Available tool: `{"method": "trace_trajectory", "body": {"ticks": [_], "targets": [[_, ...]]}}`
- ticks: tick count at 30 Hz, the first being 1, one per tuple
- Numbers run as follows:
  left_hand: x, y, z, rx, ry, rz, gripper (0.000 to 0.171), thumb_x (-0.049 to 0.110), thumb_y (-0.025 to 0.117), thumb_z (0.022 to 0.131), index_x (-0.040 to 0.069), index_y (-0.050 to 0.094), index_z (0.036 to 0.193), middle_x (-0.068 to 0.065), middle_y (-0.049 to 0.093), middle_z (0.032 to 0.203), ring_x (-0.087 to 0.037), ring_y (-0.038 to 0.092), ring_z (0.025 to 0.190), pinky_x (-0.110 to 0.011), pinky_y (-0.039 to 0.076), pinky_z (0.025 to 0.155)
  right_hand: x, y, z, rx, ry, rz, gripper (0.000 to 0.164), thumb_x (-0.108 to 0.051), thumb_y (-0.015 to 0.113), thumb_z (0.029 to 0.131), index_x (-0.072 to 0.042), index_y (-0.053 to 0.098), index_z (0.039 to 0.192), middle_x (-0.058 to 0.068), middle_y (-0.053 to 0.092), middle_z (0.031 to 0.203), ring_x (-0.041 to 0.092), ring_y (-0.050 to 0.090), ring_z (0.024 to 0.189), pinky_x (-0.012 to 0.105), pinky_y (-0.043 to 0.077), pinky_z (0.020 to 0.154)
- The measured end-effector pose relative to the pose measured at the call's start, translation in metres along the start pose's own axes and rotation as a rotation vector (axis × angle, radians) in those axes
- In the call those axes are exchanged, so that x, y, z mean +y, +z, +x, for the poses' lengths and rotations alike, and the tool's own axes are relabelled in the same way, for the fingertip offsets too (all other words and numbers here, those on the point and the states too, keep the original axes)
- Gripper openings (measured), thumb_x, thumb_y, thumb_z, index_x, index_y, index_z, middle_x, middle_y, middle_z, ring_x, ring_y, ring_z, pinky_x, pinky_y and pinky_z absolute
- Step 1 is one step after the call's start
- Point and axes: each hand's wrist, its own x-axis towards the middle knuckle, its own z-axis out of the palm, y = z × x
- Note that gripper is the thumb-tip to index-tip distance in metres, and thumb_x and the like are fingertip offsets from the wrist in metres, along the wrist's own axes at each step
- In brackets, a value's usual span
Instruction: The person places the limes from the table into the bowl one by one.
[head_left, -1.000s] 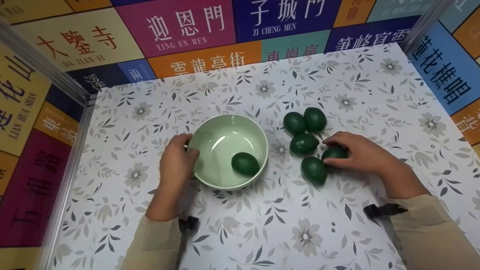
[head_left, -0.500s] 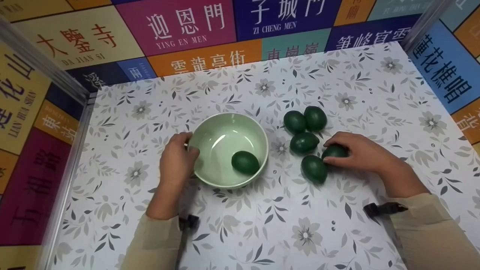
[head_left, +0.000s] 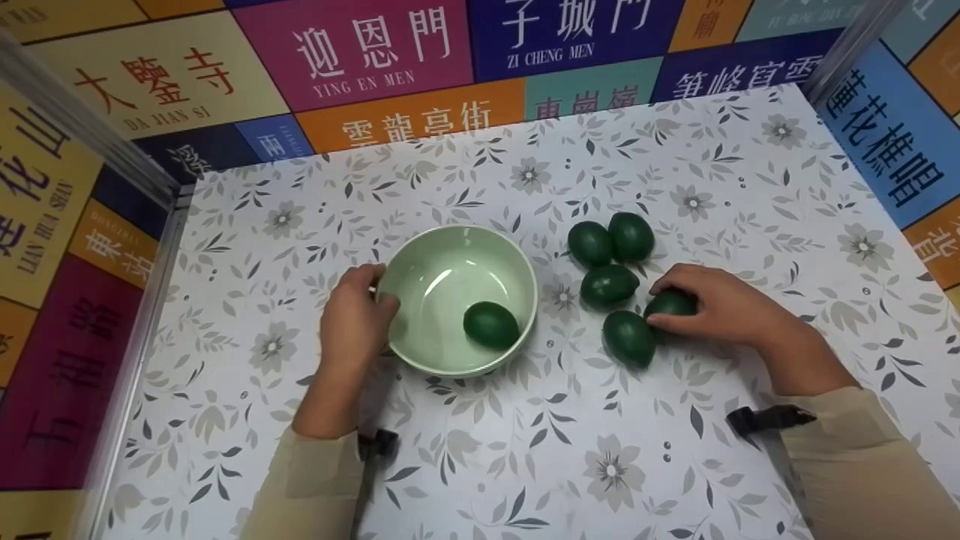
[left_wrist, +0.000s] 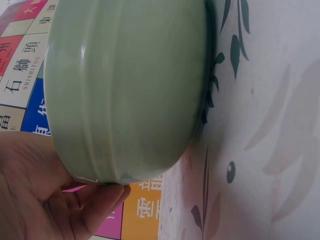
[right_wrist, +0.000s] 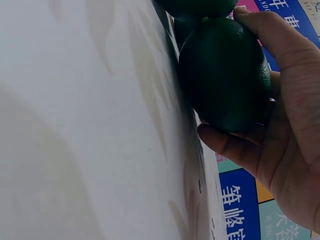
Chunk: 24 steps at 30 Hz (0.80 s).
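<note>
My left hand point(head_left: 349, 322) grips the near-left rim of a pale green bowl point(head_left: 427, 300), thumb over the edge and fingers against the outer wall. In the left wrist view the bowl's smooth side point(left_wrist: 125, 90) rises over the tabletop, with the fingertips below its rim. Inside the bowl, toward its right front, lies one dark green lime point(head_left: 491, 325). My right hand point(head_left: 727, 307) holds another lime point(right_wrist: 225, 75) between thumb and fingers, low at the table. Close to its left are a front lime point(head_left: 628, 339) and a middle lime point(head_left: 609, 286).
Two more limes, a left one point(head_left: 590, 244) and a right one point(head_left: 631, 236), lie side by side farther back. A white floral cloth covers the table point(head_left: 510, 450). Colourful lettered panels point(head_left: 360, 60) stand along the back and both sides.
</note>
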Motion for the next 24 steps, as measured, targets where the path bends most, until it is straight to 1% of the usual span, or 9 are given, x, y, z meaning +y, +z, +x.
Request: {"method": "trace_trajectory", "body": {"ticks": [17, 24], "targets": [[-0.0005, -0.0003, 0.0005, 0.008, 0.009, 0.003, 0.049, 0.013, 0.060, 0.089, 0.009, 0.064, 0.138, -0.008, 0.068, 0.126, -0.027, 0.067, 0.112, -0.047, 0.054, 0.093, -0.0006, -0.0004, -0.0010, 0.005, 0.016, -0.011, 0.028, -0.029, 0.084, 0.087, -0.016, 0.072, 0.108, -0.009, 0.067, 0.100, 0.004, 0.056, 0.090, 0.016, 0.041, 0.080], [-0.0002, -0.0005, 0.0007, 0.005, 0.019, 0.001, 0.049, 0.011, 0.059, 0.089, 0.008, 0.064, 0.139, -0.009, 0.068, 0.126, -0.028, 0.068, 0.112, -0.047, 0.055, 0.093, 0.0001, -0.0007, -0.0014, 0.006, 0.011, -0.027, 0.029, -0.028, 0.085, 0.086, -0.013, 0.071, 0.108, -0.005, 0.068, 0.100, 0.005, 0.056, 0.089, 0.018, 0.042, 0.079]]}}
